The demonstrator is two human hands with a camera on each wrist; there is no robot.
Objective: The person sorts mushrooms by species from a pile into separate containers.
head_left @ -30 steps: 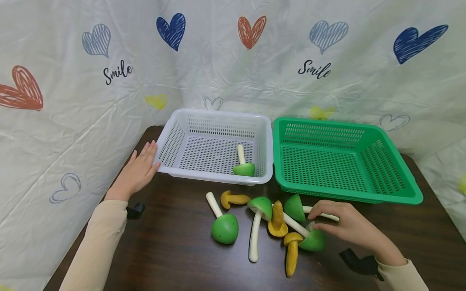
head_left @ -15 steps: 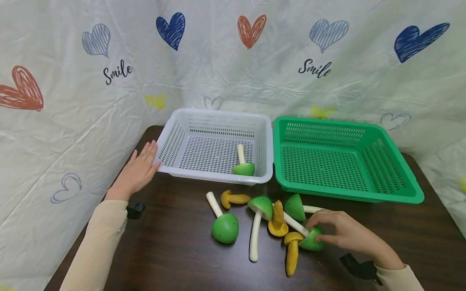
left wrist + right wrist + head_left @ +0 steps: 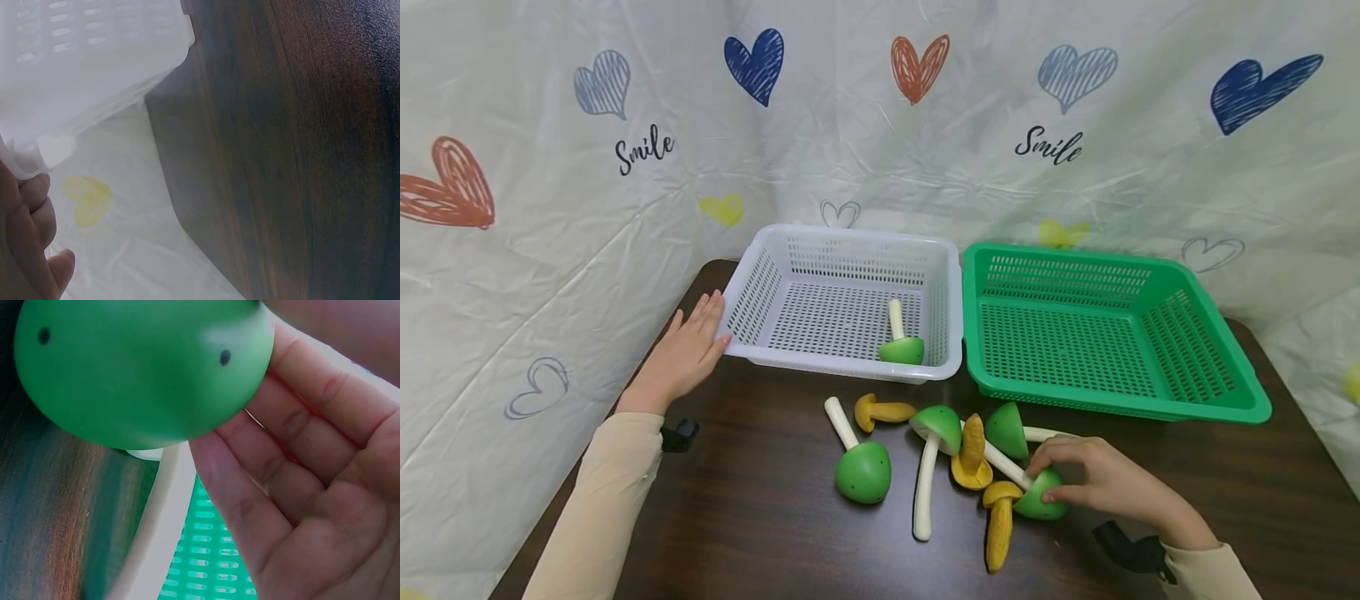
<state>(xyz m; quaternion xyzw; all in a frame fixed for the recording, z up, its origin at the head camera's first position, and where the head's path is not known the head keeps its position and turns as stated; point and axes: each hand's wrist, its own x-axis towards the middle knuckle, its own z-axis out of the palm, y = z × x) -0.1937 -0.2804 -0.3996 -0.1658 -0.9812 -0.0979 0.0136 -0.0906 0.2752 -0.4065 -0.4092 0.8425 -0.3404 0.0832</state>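
My right hand (image 3: 1108,483) grips a toy mushroom (image 3: 1040,497) by its green cap, fingers on the far side and thumb on the near side. The right wrist view shows the black-dotted cap (image 3: 144,369) close up against the fingers. Its white stem points up and left among the other mushrooms. My left hand (image 3: 681,354) rests with straight fingers against the left rim of the white basket (image 3: 842,363). Inside that basket lies one green mushroom (image 3: 902,348). Another green mushroom (image 3: 1007,430) lies just behind the gripped one, its stem partly hidden by my right hand.
A green basket (image 3: 1120,402) stands right of the white one. On the dark table (image 3: 760,500) lie two more green mushrooms (image 3: 863,472), (image 3: 925,483) and three yellow-brown mushrooms (image 3: 883,411), (image 3: 972,458), (image 3: 998,525). A heart-print cloth (image 3: 865,150) hangs behind.
My right hand has moved down and slightly left from above the front-right green mushroom and now grips its cap. The left hand stays at the white basket's rim.
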